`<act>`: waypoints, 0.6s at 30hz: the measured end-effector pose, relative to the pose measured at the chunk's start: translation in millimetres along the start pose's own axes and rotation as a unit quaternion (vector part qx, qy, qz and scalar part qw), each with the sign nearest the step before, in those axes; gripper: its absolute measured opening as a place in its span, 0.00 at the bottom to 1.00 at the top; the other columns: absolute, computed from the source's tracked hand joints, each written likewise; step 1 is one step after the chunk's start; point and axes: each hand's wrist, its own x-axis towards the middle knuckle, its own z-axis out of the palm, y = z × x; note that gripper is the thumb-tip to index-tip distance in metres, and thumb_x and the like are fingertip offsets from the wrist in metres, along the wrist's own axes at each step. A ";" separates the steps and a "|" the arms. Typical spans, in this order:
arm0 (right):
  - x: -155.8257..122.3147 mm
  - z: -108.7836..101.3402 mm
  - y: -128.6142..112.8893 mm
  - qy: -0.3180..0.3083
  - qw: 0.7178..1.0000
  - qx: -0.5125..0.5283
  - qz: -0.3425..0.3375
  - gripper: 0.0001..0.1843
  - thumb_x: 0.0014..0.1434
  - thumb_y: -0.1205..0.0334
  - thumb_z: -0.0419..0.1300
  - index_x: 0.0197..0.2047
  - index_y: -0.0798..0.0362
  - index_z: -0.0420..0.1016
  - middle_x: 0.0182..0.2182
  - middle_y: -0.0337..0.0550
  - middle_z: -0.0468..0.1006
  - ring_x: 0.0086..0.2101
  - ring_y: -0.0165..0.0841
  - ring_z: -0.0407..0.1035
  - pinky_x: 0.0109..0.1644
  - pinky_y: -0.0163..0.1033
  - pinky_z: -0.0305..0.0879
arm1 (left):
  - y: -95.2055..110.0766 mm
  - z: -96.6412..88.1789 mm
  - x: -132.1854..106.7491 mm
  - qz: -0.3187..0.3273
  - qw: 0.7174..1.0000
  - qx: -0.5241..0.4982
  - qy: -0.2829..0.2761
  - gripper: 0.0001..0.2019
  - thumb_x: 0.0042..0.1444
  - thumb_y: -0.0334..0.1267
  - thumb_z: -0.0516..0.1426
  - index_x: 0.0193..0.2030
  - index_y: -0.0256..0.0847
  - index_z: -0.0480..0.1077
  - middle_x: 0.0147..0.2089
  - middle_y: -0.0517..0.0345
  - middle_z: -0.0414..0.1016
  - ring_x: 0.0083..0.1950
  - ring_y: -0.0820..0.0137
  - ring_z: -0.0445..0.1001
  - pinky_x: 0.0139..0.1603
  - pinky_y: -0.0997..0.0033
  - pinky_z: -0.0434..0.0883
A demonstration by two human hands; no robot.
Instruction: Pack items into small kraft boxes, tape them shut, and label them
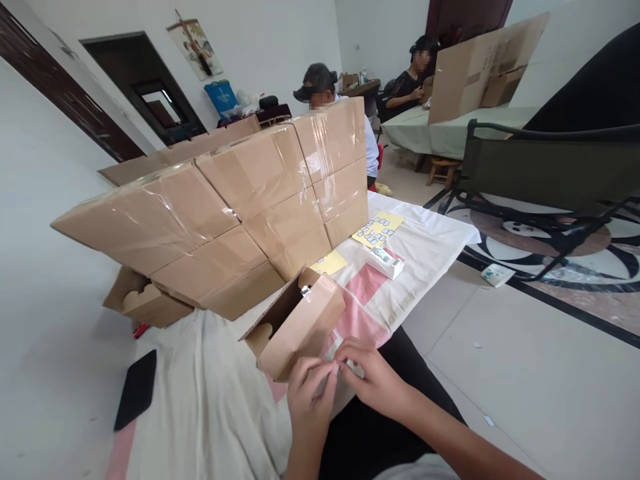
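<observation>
My left hand (311, 387) and my right hand (369, 375) meet at the fingertips over the near edge of the cloth-covered table. Both are pinched closed, and whatever lies between them is too small to make out. Just beyond the fingers stands an open cardboard box (306, 330), its flap raised, with a small shiny piece (305, 291) at the rim. To the right of that box lies a small white box (385, 263). A yellow sheet (379, 229) with blue-outlined labels rests behind it, and a second yellow sheet (330, 263) is partly hidden by the cardboard box.
A tall wall of taped cardboard boxes (270, 193) crosses the table. Another open carton (160, 307) and a black flat device (136, 390) are at the left. One person (316, 87) sits behind the wall, another (413, 80) at a farther table. A folding chair (550, 167) stands right.
</observation>
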 end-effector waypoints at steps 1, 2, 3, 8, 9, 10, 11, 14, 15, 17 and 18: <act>1.5 0.2 6.5 0.000 1.000 0.001 0.004 0.09 0.63 0.72 0.56 0.38 0.51 0.75 0.35 0.43 0.78 0.38 0.36 0.73 0.44 0.39 0.69 | -0.6 3.2 0.0 -0.008 1.000 0.006 -0.003 0.09 0.60 0.29 0.61 0.42 0.47 0.79 0.36 0.59 0.76 0.37 0.70 0.77 0.38 0.70 0.78; 3.4 0.0 12.8 0.000 1.000 0.006 0.007 0.09 0.63 0.72 0.56 0.38 0.51 0.76 0.35 0.43 0.78 0.38 0.36 0.73 0.44 0.39 0.69 | -0.5 6.8 0.8 -0.015 1.000 0.009 -0.004 0.09 0.61 0.29 0.60 0.42 0.47 0.79 0.36 0.59 0.76 0.36 0.70 0.77 0.37 0.71 0.78; 5.7 -0.5 18.8 0.001 1.000 0.015 0.010 0.10 0.63 0.72 0.56 0.39 0.51 0.77 0.35 0.43 0.79 0.38 0.36 0.73 0.43 0.39 0.68 | 0.2 10.7 2.0 -0.019 1.000 0.009 0.005 0.09 0.61 0.29 0.60 0.42 0.47 0.79 0.35 0.59 0.75 0.36 0.70 0.77 0.36 0.71 0.78; 12.8 -7.9 40.3 0.006 0.998 0.069 0.014 0.14 0.69 0.64 0.54 0.41 0.50 0.82 0.35 0.45 0.80 0.37 0.36 0.74 0.42 0.39 0.69 | 4.8 28.2 7.0 -0.016 0.998 0.009 0.054 0.09 0.62 0.30 0.58 0.41 0.47 0.79 0.33 0.59 0.74 0.32 0.71 0.76 0.32 0.73 0.77; 11.8 -8.3 43.7 0.006 0.997 0.075 0.012 0.14 0.69 0.61 0.55 0.41 0.50 0.83 0.35 0.46 0.81 0.37 0.37 0.75 0.43 0.40 0.70 | 5.0 31.0 5.7 -0.012 0.998 0.010 0.061 0.09 0.62 0.30 0.59 0.40 0.47 0.79 0.32 0.59 0.74 0.32 0.71 0.77 0.32 0.73 0.77; 9.9 -7.4 47.1 0.005 0.996 0.085 0.014 0.15 0.70 0.59 0.55 0.42 0.50 0.84 0.35 0.46 0.82 0.37 0.37 0.75 0.43 0.40 0.71 | 4.8 33.6 3.4 -0.010 0.998 0.011 0.068 0.08 0.62 0.30 0.59 0.40 0.47 0.79 0.32 0.59 0.75 0.32 0.71 0.77 0.32 0.73 0.77; 7.4 -5.1 50.7 0.006 0.994 0.102 0.022 0.16 0.70 0.56 0.55 0.42 0.49 0.85 0.35 0.47 0.83 0.35 0.37 0.76 0.42 0.41 0.72 | 4.5 36.1 0.4 -0.012 0.997 0.013 0.079 0.08 0.62 0.31 0.59 0.39 0.47 0.79 0.32 0.58 0.75 0.32 0.70 0.77 0.33 0.72 0.77; 0.6 8.2 62.5 0.013 0.980 0.183 0.075 0.20 0.67 0.44 0.58 0.38 0.48 0.86 0.31 0.46 0.84 0.27 0.36 0.73 0.32 0.39 0.71 | 4.5 41.8 -8.4 -0.035 0.992 0.023 0.116 0.07 0.62 0.34 0.59 0.38 0.48 0.80 0.31 0.58 0.75 0.30 0.69 0.76 0.33 0.70 0.77; -0.2 12.9 66.3 0.019 0.975 0.203 0.091 0.21 0.64 0.41 0.60 0.37 0.48 0.86 0.29 0.45 0.83 0.25 0.35 0.72 0.30 0.39 0.71 | 5.2 42.0 -9.9 -0.041 0.991 0.025 0.125 0.07 0.62 0.34 0.59 0.38 0.49 0.80 0.30 0.58 0.75 0.29 0.69 0.75 0.32 0.69 0.76; 1.7 18.0 73.0 0.030 0.969 0.218 0.113 0.23 0.60 0.37 0.64 0.33 0.49 0.85 0.25 0.43 0.80 0.23 0.34 0.70 0.27 0.38 0.70 | 8.2 37.4 -9.6 -0.043 0.987 0.026 0.150 0.07 0.61 0.35 0.59 0.35 0.49 0.79 0.28 0.59 0.73 0.26 0.70 0.72 0.27 0.70 0.72; 4.1 17.1 75.6 0.042 0.968 0.213 0.124 0.25 0.59 0.35 0.64 0.32 0.50 0.83 0.21 0.41 0.77 0.21 0.33 0.68 0.25 0.36 0.67 | 10.5 32.2 -7.7 -0.041 0.984 0.029 0.172 0.07 0.61 0.35 0.60 0.34 0.49 0.78 0.27 0.60 0.73 0.25 0.70 0.70 0.25 0.70 0.70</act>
